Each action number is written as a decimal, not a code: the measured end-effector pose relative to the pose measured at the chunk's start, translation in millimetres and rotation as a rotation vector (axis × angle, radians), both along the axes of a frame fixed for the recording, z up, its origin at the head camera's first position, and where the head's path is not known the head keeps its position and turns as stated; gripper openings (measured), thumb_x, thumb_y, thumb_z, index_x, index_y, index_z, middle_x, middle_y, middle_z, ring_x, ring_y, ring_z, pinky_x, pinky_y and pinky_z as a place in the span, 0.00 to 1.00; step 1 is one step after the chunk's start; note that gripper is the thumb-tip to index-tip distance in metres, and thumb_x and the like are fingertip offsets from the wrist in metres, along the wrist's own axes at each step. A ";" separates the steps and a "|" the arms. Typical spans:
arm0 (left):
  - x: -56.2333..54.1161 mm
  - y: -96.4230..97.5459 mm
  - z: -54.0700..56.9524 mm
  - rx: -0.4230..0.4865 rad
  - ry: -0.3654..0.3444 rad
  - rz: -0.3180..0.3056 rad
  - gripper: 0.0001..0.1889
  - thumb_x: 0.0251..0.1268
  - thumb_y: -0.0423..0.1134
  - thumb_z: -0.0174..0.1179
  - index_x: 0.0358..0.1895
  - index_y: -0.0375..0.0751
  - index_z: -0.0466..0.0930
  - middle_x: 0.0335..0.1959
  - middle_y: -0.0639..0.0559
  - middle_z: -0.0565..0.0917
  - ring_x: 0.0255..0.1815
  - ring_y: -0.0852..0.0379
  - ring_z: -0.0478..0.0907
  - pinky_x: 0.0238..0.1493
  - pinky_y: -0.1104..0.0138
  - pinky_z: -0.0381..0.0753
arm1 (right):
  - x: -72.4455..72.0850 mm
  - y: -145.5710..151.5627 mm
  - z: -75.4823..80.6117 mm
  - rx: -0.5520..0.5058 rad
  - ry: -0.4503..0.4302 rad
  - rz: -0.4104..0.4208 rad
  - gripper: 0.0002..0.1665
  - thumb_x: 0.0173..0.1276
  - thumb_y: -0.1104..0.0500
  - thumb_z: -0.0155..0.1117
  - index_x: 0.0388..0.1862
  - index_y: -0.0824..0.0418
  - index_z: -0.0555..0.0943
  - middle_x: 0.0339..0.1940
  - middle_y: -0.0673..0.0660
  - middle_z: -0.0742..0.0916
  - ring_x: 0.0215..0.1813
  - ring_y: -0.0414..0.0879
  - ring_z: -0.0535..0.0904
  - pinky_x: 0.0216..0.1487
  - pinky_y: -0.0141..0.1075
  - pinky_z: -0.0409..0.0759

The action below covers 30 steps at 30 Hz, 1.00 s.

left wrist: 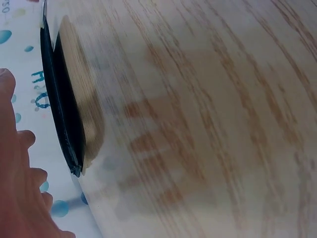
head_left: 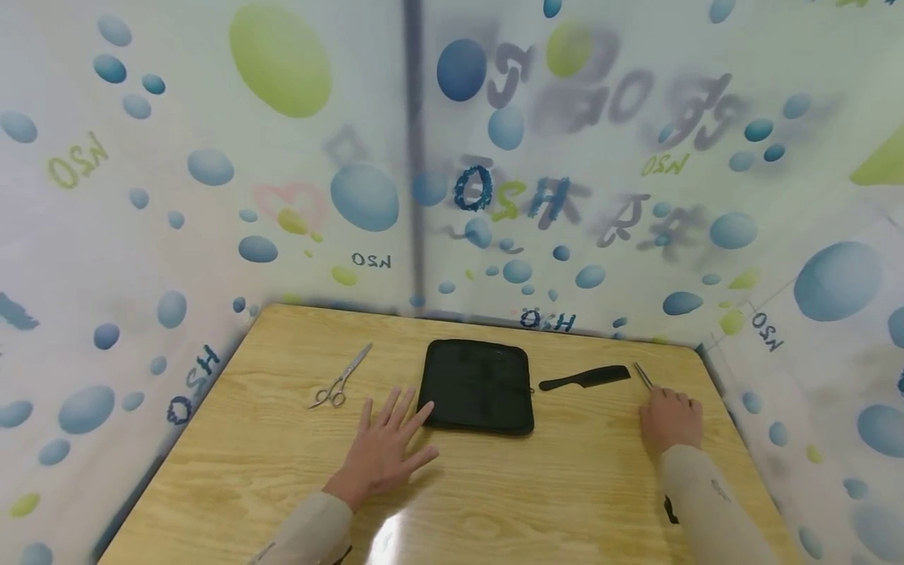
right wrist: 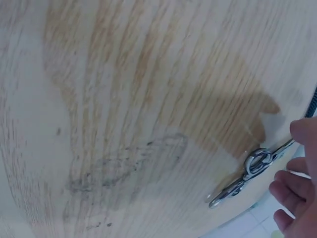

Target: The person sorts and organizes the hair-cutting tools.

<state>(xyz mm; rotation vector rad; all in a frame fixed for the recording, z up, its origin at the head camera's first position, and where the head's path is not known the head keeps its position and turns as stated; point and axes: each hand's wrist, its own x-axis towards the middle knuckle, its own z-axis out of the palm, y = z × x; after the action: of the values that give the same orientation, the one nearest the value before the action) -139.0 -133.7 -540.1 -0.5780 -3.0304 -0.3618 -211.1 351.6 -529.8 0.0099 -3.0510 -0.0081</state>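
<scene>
My right hand (head_left: 673, 422) pinches a pair of metal scissors (head_left: 643, 375) near the table's right side. The blades point forward past the fingers; in the right wrist view the finger rings (right wrist: 237, 186) stick out behind the hand, close over the wood. Fingers spread wide, my left hand (head_left: 381, 455) is at the lower left corner of a flat black zip case (head_left: 476, 386). Whether it touches the case cannot be told. A black comb (head_left: 588, 378) lies between the case and the right hand. Left of the case lies another pair of scissors (head_left: 342, 380).
The pale wood-grain table (head_left: 247, 471) carries everything. White walls (head_left: 367, 118) printed with blue and green bubbles stand close behind its back edge and along both sides. A dark smudge (right wrist: 124, 168) marks the tabletop in the right wrist view.
</scene>
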 end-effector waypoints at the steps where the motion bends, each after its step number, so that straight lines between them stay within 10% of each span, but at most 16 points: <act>1: -0.1 -0.2 0.0 -0.001 0.000 -0.001 0.38 0.67 0.73 0.39 0.77 0.62 0.53 0.80 0.48 0.50 0.81 0.43 0.45 0.73 0.34 0.41 | -0.1 0.7 1.1 0.001 -0.011 -0.007 0.25 0.74 0.56 0.51 0.57 0.77 0.73 0.53 0.77 0.80 0.53 0.73 0.74 0.53 0.64 0.68; 12: -0.3 -4.0 3.5 -0.026 -0.021 0.015 0.38 0.68 0.71 0.40 0.77 0.60 0.54 0.80 0.48 0.51 0.81 0.43 0.47 0.74 0.34 0.42 | -8.7 13.6 4.2 -0.001 -0.159 -0.075 0.16 0.73 0.61 0.51 0.37 0.73 0.81 0.32 0.71 0.84 0.37 0.65 0.77 0.42 0.60 0.69; 30: 1.6 -8.6 -0.8 -0.055 -0.016 0.032 0.38 0.67 0.72 0.40 0.77 0.60 0.55 0.80 0.47 0.51 0.81 0.43 0.47 0.74 0.35 0.45 | -15.4 14.2 7.9 -0.040 -0.223 -0.127 0.14 0.65 0.63 0.51 0.25 0.68 0.79 0.30 0.73 0.85 0.35 0.65 0.79 0.44 0.59 0.69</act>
<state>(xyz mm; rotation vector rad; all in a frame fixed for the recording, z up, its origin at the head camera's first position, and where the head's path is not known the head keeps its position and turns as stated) -137.4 -142.2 -540.8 -0.5315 -3.0697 -0.2844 -226.6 365.8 -521.9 -0.1996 -3.2677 0.0489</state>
